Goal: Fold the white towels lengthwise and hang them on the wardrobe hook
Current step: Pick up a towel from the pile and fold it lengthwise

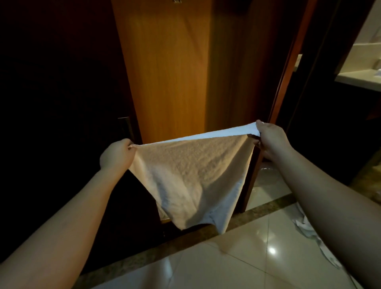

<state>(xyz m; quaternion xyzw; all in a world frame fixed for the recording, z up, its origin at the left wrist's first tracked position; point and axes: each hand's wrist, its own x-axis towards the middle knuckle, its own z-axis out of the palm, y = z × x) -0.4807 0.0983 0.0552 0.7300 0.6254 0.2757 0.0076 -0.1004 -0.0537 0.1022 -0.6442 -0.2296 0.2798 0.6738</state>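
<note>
A white towel (191,177) hangs stretched between my two hands in front of the wooden wardrobe panel (165,72). My left hand (116,153) pinches its left top corner. My right hand (270,140) grips the right top corner, held slightly higher. The towel's top edge runs taut between them and its lower part droops down to just above the floor. A small metal hook (177,1) shows at the very top edge of the panel.
A dark wardrobe door (61,103) with a handle (126,127) fills the left. A reddish door frame (288,72) stands right of the panel. More white cloth (305,227) lies on the glossy tiled floor (237,257) at right. A bathroom counter (358,79) shows far right.
</note>
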